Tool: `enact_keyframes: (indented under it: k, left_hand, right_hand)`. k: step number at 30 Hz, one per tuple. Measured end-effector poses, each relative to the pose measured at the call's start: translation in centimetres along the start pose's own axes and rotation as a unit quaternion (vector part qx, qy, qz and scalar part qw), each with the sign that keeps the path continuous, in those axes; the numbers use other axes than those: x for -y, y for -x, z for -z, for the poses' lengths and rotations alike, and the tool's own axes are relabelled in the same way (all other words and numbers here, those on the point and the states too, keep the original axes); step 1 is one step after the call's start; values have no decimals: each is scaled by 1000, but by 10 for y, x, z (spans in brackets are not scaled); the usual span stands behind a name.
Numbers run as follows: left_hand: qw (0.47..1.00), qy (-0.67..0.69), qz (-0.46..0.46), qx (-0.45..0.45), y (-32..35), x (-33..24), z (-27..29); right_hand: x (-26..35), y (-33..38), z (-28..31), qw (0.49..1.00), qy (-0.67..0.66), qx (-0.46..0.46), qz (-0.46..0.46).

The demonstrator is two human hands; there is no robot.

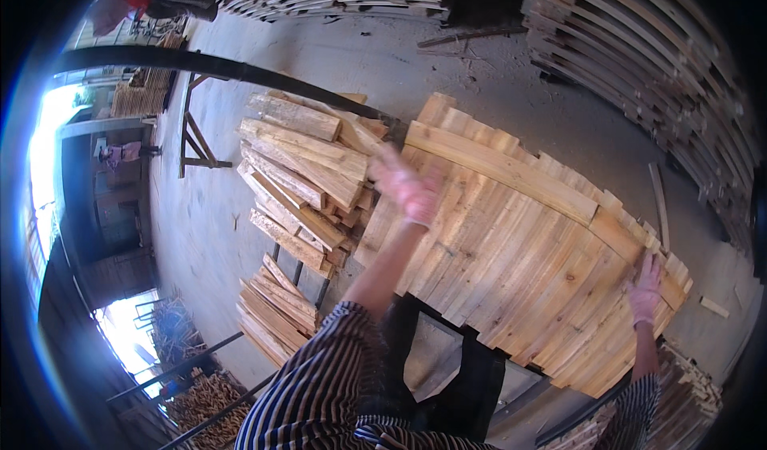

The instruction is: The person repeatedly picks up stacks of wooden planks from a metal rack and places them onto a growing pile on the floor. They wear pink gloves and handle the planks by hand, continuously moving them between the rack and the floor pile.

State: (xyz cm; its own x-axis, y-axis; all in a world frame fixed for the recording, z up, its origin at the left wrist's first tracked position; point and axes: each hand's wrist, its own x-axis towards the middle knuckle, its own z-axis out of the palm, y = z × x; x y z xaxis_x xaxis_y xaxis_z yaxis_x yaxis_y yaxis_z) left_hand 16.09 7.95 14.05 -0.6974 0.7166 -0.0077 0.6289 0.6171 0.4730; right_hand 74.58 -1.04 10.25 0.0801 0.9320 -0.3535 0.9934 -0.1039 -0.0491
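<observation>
Side by side in front of me lies a panel of narrow wooden boards [511,258], their far ends uneven. Across them near the far edge runs a crosswise plank [503,170], with a shorter plank [619,234] continuing its line to the right. My left hand [409,186], in a thin pinkish glove and blurred by motion, is over the panel's left end with fingers spread and nothing visible in them. My right hand [645,292], gloved alike, rests with outstretched fingers at the right end, by the shorter plank.
Left of the panel is a loose pile of planks [300,154], with a smaller stack [276,306] nearer me. A dark metal bar [240,68] crosses behind the pile. Tall racks of stacked slats [639,59] stand far right. A person [124,154] is in the left distance.
</observation>
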Motion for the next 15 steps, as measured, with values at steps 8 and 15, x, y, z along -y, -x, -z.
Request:
enact_keyframes:
  k: [8, 15]
  left_hand:
    - [936, -63, 345, 18, -150, 80, 74]
    - [864, 392, 314, -21, -97, 164, 137]
  right_hand:
    - [262, 71, 28, 968, -170, 148, 112]
    - [538, 28, 70, 931, -232, 127, 252]
